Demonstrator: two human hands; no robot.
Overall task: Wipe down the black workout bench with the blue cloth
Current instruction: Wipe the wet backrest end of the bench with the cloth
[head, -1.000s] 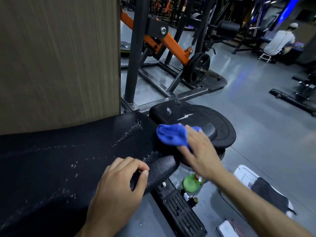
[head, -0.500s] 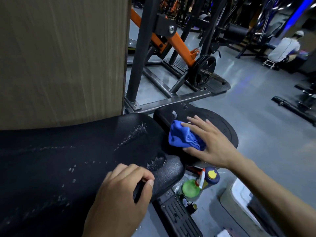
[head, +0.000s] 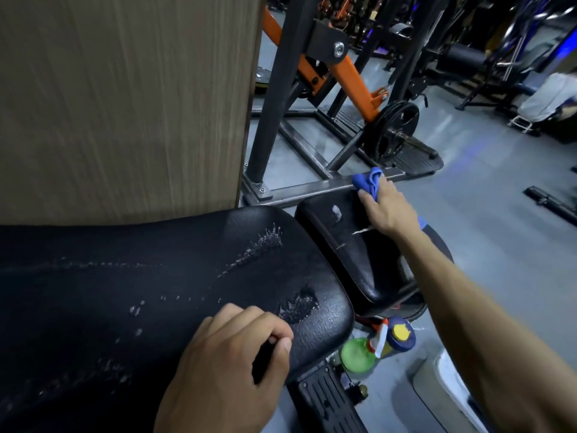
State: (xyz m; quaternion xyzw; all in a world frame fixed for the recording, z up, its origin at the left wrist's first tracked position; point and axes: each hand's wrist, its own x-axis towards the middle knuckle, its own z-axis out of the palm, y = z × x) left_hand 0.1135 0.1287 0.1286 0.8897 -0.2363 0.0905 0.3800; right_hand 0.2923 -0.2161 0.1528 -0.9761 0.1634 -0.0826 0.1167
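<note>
The black workout bench (head: 125,292) fills the lower left, its long pad speckled with wet droplets and a foamy patch near its end. A smaller black seat pad (head: 349,245) lies just beyond it, with white streaks on its surface. My right hand (head: 387,210) presses the bunched blue cloth (head: 368,181) onto the far edge of that seat pad. My left hand (head: 231,364) grips the near edge of the long pad, fingers curled over the rim.
A brown panel (head: 125,104) stands behind the bench. A black and orange plate-loaded machine (head: 343,76) with a weight plate (head: 395,129) is beyond. A green-capped spray bottle (head: 359,354) and a blue-and-yellow container (head: 401,334) sit on the floor below the bench end. A seated person (head: 549,98) is far right.
My right hand has pushed the blue cloth from the near part of the seat pad away to its far edge. My left hand has kept its grip on the long pad.
</note>
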